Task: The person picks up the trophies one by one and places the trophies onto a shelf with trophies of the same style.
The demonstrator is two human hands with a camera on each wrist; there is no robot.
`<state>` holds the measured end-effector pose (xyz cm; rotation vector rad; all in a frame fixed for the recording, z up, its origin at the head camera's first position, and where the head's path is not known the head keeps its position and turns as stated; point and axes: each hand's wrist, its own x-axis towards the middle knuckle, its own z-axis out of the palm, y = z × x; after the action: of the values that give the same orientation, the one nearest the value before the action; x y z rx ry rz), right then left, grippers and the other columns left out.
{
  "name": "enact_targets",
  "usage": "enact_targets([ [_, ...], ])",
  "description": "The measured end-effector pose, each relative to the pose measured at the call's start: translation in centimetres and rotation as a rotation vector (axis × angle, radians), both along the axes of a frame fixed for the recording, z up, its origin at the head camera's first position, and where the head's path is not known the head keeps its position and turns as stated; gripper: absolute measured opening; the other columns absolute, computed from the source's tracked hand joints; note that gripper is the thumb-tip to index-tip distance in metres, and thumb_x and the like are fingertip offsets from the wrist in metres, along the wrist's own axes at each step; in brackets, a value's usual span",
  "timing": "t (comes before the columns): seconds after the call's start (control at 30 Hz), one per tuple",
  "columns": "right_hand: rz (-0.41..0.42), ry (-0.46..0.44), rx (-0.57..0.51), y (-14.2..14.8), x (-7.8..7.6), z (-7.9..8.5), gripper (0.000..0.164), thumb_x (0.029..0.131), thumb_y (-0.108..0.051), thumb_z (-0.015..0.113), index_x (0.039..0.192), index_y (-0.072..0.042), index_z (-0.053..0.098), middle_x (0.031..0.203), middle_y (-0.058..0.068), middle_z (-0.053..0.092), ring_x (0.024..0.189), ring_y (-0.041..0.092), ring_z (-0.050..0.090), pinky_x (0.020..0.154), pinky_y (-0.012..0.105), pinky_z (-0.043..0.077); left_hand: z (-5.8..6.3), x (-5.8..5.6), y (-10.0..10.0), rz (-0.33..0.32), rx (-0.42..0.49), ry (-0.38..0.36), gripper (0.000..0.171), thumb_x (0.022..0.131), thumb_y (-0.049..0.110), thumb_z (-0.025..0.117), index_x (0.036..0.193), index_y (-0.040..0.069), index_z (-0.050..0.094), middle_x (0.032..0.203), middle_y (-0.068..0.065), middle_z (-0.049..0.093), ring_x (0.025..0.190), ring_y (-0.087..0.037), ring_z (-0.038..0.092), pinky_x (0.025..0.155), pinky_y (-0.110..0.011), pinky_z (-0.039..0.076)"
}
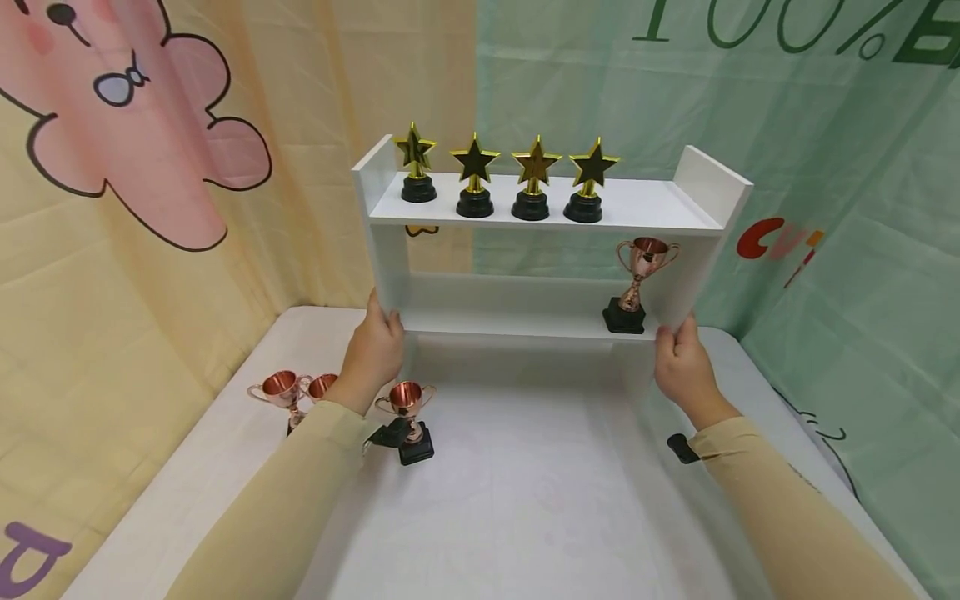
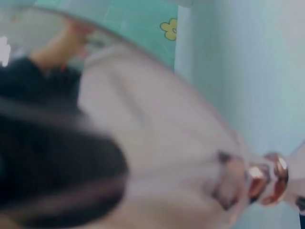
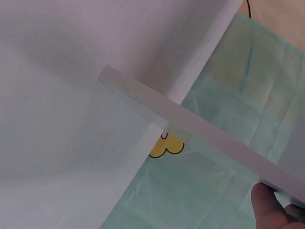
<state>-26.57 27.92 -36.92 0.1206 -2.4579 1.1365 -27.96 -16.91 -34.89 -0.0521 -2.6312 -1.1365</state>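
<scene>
"Where does the white shelf point(image 1: 551, 226) lie from the hands?"

"Between them. From the left hand point(image 1: 372, 354) it lies toward two o'clock, from the right hand point(image 1: 686, 372) toward ten. Its long axis runs nine to three."

"And the grip?"

"Both hands grip it, one at each side panel point(image 1: 708, 185)."

"Is either nearer?"

"Hardly; they flank it about evenly. The right is nearer the copper cup point(image 1: 640, 271), though, upright at the three-o'clock end of the lower board point(image 1: 502, 320). Four star trophies point(image 1: 535, 167) line the upper board point(image 1: 651, 198), bunched toward nine."

"Does the shelf touch the table point(image 1: 510, 483)?"

"I cannot tell."
</scene>
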Motion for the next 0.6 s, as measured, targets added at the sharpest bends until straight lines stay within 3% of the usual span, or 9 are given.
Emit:
enact_targets([
  [0.6,-0.009,0.009,-0.026,-0.22,-0.08,-0.22,0.055,0.114,-0.027,0.03,0.164,-0.007,0.02,0.163,0.033,0.036,0.15,0.055,0.036,0.118,0.073,0.029,0.67,0.2,-0.17,-0.007,0.005,-0.038,0.064,0.114,0.032,0.032,0.169,0.015,0.004,0.158,-0.032,0.045,0.14,-0.053,0.051,0.116,-0.067,0.039],
])
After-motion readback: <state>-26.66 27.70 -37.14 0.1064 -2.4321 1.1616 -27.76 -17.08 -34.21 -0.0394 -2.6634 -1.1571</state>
